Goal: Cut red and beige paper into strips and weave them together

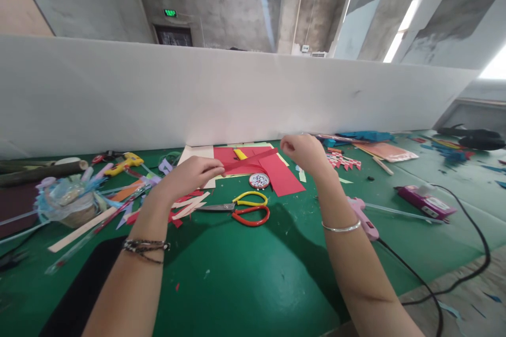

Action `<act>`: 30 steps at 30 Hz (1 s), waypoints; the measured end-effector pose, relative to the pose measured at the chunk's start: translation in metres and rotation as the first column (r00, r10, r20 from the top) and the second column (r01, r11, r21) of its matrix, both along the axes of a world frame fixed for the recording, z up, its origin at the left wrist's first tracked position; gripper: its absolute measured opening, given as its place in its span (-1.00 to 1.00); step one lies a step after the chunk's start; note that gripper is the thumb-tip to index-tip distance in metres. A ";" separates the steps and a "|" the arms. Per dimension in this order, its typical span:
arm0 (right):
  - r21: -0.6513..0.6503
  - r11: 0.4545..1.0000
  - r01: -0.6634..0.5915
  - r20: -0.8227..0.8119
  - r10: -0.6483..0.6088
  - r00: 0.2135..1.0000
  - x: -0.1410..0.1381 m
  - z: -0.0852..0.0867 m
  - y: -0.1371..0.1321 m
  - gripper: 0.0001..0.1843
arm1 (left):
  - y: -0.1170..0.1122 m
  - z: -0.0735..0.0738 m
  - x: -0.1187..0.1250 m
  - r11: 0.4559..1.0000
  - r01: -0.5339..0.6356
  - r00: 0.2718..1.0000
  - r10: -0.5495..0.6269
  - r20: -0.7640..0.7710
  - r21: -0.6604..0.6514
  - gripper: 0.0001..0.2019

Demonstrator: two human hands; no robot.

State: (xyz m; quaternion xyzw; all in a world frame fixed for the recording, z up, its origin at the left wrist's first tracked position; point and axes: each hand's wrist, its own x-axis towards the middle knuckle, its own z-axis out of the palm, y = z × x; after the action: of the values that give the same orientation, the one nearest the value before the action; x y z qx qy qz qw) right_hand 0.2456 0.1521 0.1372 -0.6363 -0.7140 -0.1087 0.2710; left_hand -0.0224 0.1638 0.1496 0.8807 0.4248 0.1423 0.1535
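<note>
My left hand [200, 171] pinches one end of a narrow red paper strip [253, 158], which slants up to the right above the table. Close to the strip's far end, my right hand [301, 150] is closed; its fingertips face away, and I cannot tell what is in them. Beneath the strip lie sheets of red paper [284, 176] and a round box of small white beads or pins [259, 181]. Scissors [247, 208] with one yellow and one red handle loop rest nearer to me, their blades by cut paper strips [192, 204].
A pink glue gun [363, 218] with a black cord lies right of my right forearm. Further right is a magenta device [425, 202]. At left are a yellow glue gun [124, 164] and a wrapped bundle [73, 200]. A white partition [237, 100] closes off the back.
</note>
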 end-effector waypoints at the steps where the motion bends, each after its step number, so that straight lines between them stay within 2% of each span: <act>1: 0.026 1.000 -0.007 -0.059 0.008 0.998 0.003 0.001 -0.001 -0.75 | -0.001 0.002 -0.003 1.000 -0.017 1.000 0.017 0.009 -0.016 -0.63; 4: 0.114 0.983 -0.147 -0.308 0.175 0.935 0.002 0.004 -0.006 -0.78 | -0.006 0.005 -0.008 0.996 -0.040 0.996 0.046 0.075 -0.080 -0.64; 6: 0.150 0.940 -0.308 -0.489 0.341 0.803 -0.006 0.006 -0.009 -0.70 | -0.008 0.005 -0.008 0.993 -0.030 0.990 0.046 0.136 -0.118 -0.64; 8: 0.169 0.865 -0.473 -0.630 0.463 0.623 -0.018 0.006 -0.010 -0.65 | -0.008 0.004 -0.006 0.987 0.015 0.983 0.015 0.184 -0.161 -0.63; 9: 0.177 0.831 -0.527 -0.674 0.492 0.550 -0.023 0.006 -0.010 -0.67 | -0.008 0.003 -0.004 0.982 0.043 0.980 -0.006 0.198 -0.185 -0.63; 11: 0.173 0.801 -0.572 -0.716 0.501 0.485 -0.034 0.005 -0.009 -0.73 | -0.006 0.000 -0.001 0.969 0.098 0.978 -0.052 0.201 -0.227 -0.63; 15: 0.121 0.784 -0.609 -0.726 0.488 0.485 -0.047 0.003 -0.011 -0.77 | -0.006 -0.002 0.007 0.963 0.165 0.977 -0.130 0.168 -0.215 -0.62; 18: 0.105 0.766 -0.634 -0.722 0.498 0.481 -0.053 0.001 -0.013 -0.74 | -0.010 -0.002 0.016 0.966 0.169 0.974 -0.133 0.183 -0.196 -0.63; 25: 0.159 0.800 -0.578 -0.704 0.503 0.502 -0.060 -0.003 -0.011 -0.60 | -0.018 -0.003 0.025 0.908 0.278 0.943 -0.196 0.270 -0.314 -0.64; 30: 0.175 0.802 -0.571 -0.710 0.505 0.492 -0.062 -0.002 -0.012 -0.58 | -0.018 -0.002 0.024 0.901 0.287 0.940 -0.199 0.278 -0.325 -0.62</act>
State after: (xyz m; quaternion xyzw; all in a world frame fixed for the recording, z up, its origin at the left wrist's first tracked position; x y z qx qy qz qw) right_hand 0.1835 0.1399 0.1348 -0.3807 -0.7113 0.2725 0.5242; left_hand 0.0014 0.1459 0.1474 0.8603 0.3082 0.1458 0.3789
